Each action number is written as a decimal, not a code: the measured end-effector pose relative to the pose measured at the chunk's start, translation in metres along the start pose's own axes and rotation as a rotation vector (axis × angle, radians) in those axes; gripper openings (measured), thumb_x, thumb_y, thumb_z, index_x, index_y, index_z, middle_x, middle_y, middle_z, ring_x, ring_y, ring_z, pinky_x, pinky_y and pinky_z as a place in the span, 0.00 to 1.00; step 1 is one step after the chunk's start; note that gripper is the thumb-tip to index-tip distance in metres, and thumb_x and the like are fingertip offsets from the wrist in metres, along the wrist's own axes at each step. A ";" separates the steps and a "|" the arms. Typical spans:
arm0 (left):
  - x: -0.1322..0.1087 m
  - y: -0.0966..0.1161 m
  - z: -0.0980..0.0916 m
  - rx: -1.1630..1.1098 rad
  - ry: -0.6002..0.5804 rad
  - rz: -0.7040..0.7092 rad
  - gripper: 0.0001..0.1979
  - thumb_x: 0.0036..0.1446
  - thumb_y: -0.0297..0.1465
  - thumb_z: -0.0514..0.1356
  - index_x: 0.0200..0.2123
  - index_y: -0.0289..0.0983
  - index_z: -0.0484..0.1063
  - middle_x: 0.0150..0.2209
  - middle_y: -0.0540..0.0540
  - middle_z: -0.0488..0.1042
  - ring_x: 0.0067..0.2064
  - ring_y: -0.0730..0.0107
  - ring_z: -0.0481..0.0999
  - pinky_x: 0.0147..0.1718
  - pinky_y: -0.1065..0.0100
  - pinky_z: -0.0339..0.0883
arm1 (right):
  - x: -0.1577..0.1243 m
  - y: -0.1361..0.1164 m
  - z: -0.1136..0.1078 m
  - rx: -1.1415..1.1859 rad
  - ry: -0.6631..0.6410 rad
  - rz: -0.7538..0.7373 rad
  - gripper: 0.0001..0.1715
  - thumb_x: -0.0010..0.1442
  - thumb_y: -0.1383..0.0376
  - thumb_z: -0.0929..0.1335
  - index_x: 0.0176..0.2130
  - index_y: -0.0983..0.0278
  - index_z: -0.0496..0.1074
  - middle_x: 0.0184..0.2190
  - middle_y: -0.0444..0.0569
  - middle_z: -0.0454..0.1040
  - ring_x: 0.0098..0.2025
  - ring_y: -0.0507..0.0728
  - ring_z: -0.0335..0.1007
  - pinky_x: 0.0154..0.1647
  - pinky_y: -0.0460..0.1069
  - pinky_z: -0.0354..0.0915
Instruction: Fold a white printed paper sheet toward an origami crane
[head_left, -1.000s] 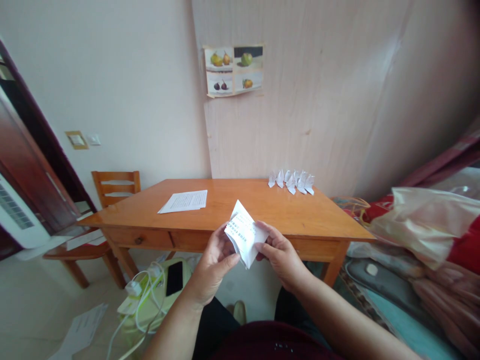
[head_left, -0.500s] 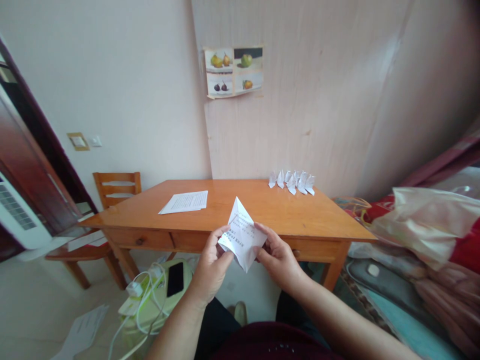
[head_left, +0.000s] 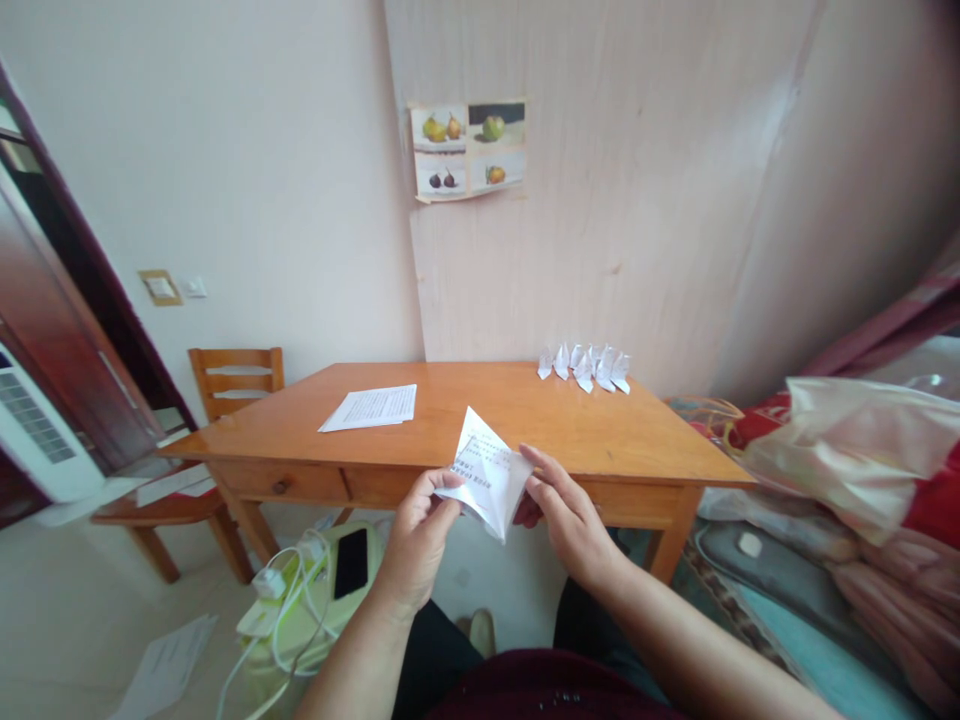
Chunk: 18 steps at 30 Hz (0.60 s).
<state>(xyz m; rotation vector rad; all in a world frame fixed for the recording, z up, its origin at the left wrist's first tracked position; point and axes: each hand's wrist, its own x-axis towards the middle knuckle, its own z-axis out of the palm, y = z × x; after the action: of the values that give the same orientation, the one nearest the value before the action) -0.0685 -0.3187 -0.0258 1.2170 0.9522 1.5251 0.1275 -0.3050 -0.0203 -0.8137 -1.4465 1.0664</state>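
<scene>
A folded sheet of printed paper (head_left: 487, 478), shaped like a pointed diamond, is held up in front of the table's near edge. My left hand (head_left: 421, 535) pinches its left corner between thumb and fingers. At the right corner, my right hand (head_left: 571, 520) has its fingers around the paper's edge, some of them behind it. Several small folded paper figures (head_left: 583, 370) stand grouped at the table's back right. To the left on the tabletop lies a stack of printed sheets (head_left: 370, 408).
The wooden table (head_left: 480, 400) stands against the wall. Below left, a pale green box (head_left: 360, 600) carries a black phone (head_left: 351, 563) and white cables. A wooden chair (head_left: 150, 505) is at the left, with loose paper (head_left: 166, 665) on the floor. Bags (head_left: 847, 440) lie at the right.
The folded paper has tilted slightly, its top point shifting a little left and down. My right thumb has moved off its front face, toward the right edge.
</scene>
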 end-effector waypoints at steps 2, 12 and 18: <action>0.001 0.000 0.001 -0.022 0.013 0.000 0.12 0.56 0.32 0.64 0.43 0.38 0.70 0.35 0.49 0.74 0.37 0.69 0.73 0.39 0.69 0.65 | -0.001 -0.001 0.001 0.005 -0.006 0.000 0.30 0.66 0.58 0.62 0.64 0.64 0.58 0.27 0.45 0.73 0.29 0.56 0.71 0.32 0.52 0.66; 0.000 0.001 0.003 -0.036 0.044 -0.023 0.12 0.56 0.32 0.63 0.44 0.39 0.69 0.35 0.50 0.74 0.36 0.72 0.71 0.37 0.71 0.63 | -0.001 0.001 0.003 0.056 -0.024 0.015 0.33 0.62 0.61 0.65 0.63 0.64 0.56 0.31 0.45 0.72 0.30 0.54 0.70 0.31 0.51 0.65; 0.000 -0.001 0.001 -0.033 0.052 -0.029 0.14 0.54 0.34 0.65 0.43 0.38 0.70 0.34 0.49 0.74 0.35 0.70 0.72 0.36 0.70 0.64 | -0.001 -0.003 0.001 0.027 -0.030 0.024 0.29 0.62 0.62 0.65 0.61 0.64 0.60 0.30 0.45 0.71 0.31 0.55 0.71 0.30 0.50 0.64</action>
<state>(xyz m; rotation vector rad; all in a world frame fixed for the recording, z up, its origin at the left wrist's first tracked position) -0.0670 -0.3186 -0.0265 1.1401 0.9717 1.5501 0.1268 -0.3069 -0.0183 -0.8002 -1.4473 1.1180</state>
